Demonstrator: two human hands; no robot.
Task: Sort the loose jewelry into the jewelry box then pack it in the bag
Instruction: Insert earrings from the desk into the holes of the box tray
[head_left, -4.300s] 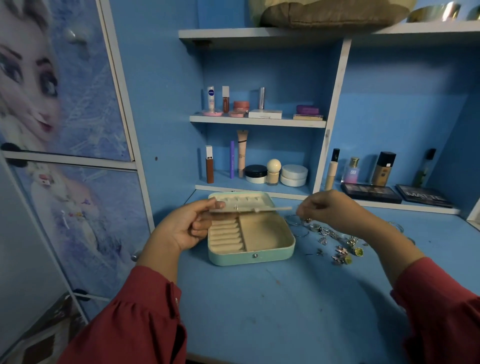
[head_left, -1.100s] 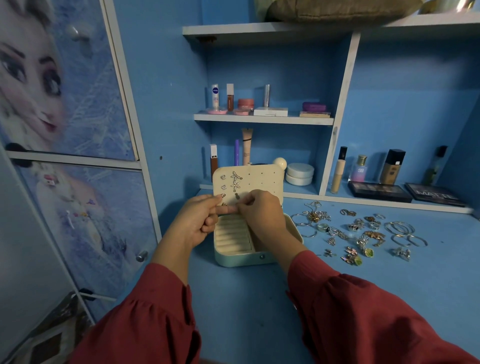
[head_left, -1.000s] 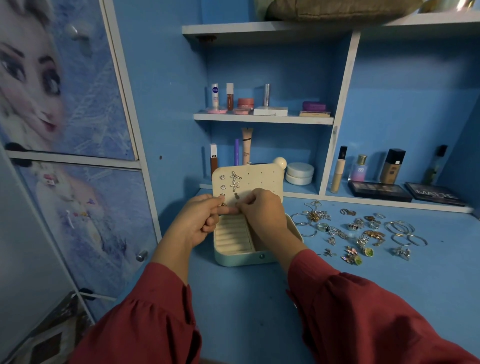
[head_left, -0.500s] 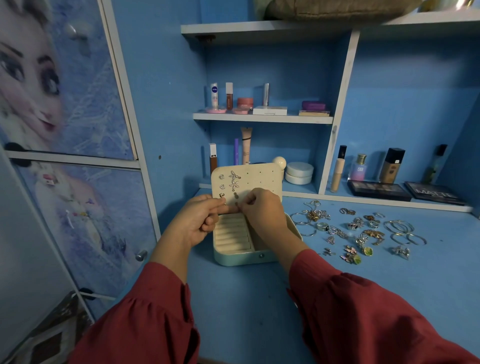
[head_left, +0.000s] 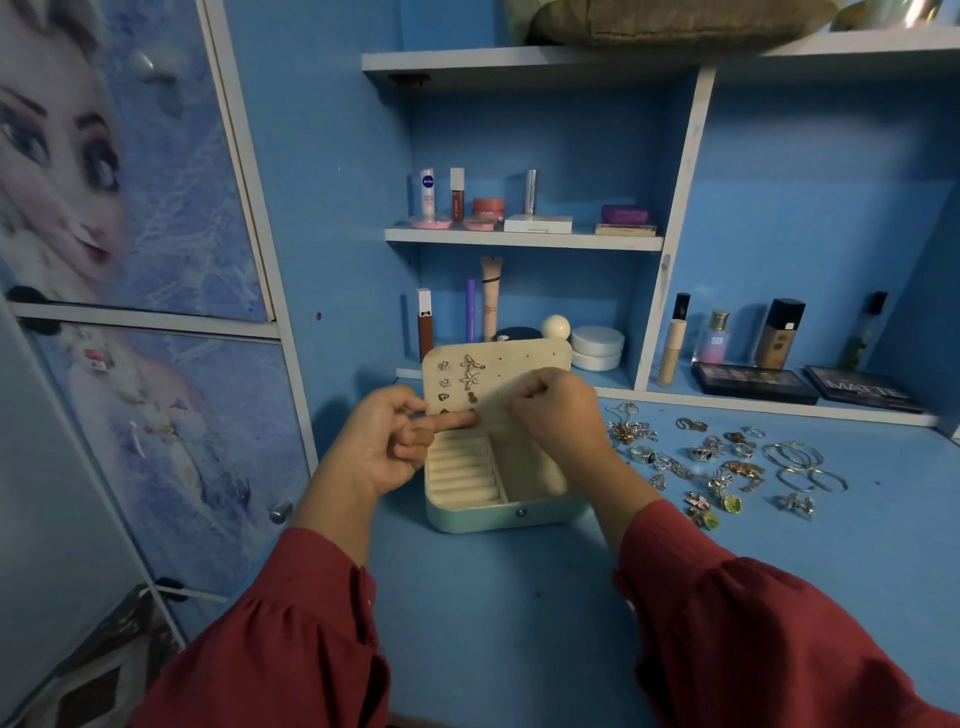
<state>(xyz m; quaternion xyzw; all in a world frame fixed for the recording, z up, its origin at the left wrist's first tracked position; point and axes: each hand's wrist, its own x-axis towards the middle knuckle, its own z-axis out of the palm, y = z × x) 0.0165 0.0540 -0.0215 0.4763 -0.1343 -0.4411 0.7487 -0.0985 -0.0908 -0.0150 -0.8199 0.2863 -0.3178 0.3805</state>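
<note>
A mint jewelry box (head_left: 498, 515) lies open on the blue desk, with ring rolls (head_left: 460, 467) in its left half. Its cream earring panel (head_left: 524, 358) stands upright and carries starfish studs (head_left: 471, 371) and a few small studs. My left hand (head_left: 384, 441) grips the panel's lower left edge, index finger stretched along the bottom. My right hand (head_left: 561, 415) is pinched against the panel's middle; the small earring in its fingertips is mostly hidden. Loose jewelry (head_left: 727, 467), rings, bangles and brooches, is scattered to the right of the box.
Cosmetics fill the shelves behind, and two dark palettes (head_left: 753, 382) lie on the ledge at the right. A cupboard door (head_left: 130, 208) with a printed picture stands at the left. An olive fabric item (head_left: 675, 21) sits on the top shelf.
The earring panel went from lying flat to standing upright. My right hand left the loose pile and came to the panel, where both hands have stayed almost still for the last second.
</note>
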